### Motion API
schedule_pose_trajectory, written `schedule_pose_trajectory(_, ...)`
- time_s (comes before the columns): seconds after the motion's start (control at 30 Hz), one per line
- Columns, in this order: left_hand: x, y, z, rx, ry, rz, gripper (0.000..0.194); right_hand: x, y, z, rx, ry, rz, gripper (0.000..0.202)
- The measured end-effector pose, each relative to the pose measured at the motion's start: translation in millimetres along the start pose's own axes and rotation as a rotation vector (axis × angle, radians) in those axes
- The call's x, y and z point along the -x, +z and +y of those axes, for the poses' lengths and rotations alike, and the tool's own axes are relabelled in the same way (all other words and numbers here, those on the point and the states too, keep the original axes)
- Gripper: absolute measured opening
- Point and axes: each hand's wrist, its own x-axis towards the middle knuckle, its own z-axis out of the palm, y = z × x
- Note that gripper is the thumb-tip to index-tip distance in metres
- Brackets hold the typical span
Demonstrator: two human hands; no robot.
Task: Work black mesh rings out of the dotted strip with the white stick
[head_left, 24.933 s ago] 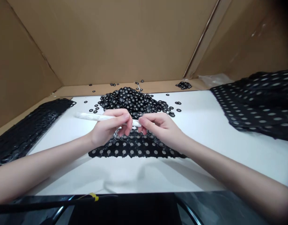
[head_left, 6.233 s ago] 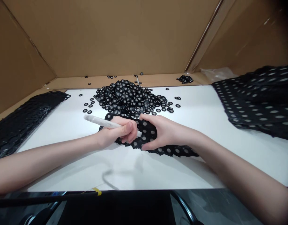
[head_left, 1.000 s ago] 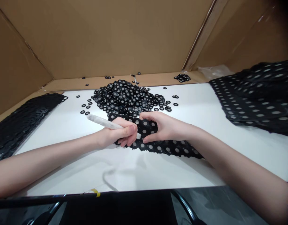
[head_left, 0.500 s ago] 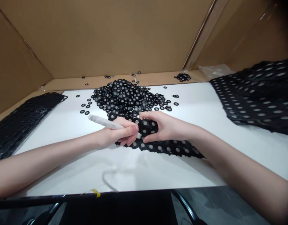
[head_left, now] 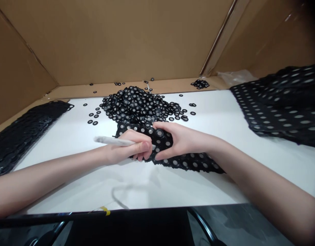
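My left hand (head_left: 134, 147) is closed around a white pen-like tool (head_left: 108, 140). The tool's tip meets the black sheet with rows of pale round dots (head_left: 181, 162), which lies on the white tabletop. Curved over the same sheet, my right hand (head_left: 183, 138) has its thumb near the tool tip and its fingers on the far side, with a raised part of the sheet between them. A large heap of small black rings with pale centres (head_left: 134, 104) sits just beyond both hands.
A larger dotted black sheet (head_left: 282, 102) lies at the right. At the left is a stack of black openwork sheets (head_left: 26, 131). Loose rings are scattered around the heap, with a small cluster (head_left: 200, 84) at the back. Cardboard walls (head_left: 121, 41) enclose the table.
The tool in my left hand has tipped flatter, its back end lower and slightly further left. My left hand has shifted a little; my right hand stays nearly in place.
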Motion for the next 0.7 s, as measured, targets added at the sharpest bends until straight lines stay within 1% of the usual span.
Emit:
schedule_pose_trajectory(0.07,1.9,1.4,0.9,-0.036,0.045,0.018,0.051,1.2,2.0,0.3,0.011,0.043,0.022,0.084)
schedule_pose_trajectory(0.13,3.5,2.2,2.4,-0.037,0.073,0.045,0.051,2.2,3.8,-1.1,0.016,0.077,0.030,0.093)
schedule_pose_trajectory(0.23,5.5,3.0,4.8,0.086,0.040,0.084,0.055,3.1,4.9,-4.2,0.020,0.097,0.013,0.095)
schedule_pose_trajectory(0.33,6.9,5.3,6.5,0.183,-0.021,0.047,0.057,3.6,4.8,-5.8,-0.003,0.081,-0.005,0.096)
schedule_pose_trajectory(0.43,7.7,8.0,7.4,0.182,-0.045,0.000,0.056,4.0,5.1,-5.3,-0.031,0.036,-0.013,0.091)
schedule_pose_trajectory(0.6,8.3,8.7,9.8,0.142,-0.093,-0.029,0.054,4.5,6.4,-3.1,-0.025,0.035,0.005,0.096)
schedule_pose_trajectory(0.7,7.7,8.1,12.3,0.136,-0.123,-0.022,0.053,4.4,4.6,-5.1,-0.035,0.025,-0.025,0.089)
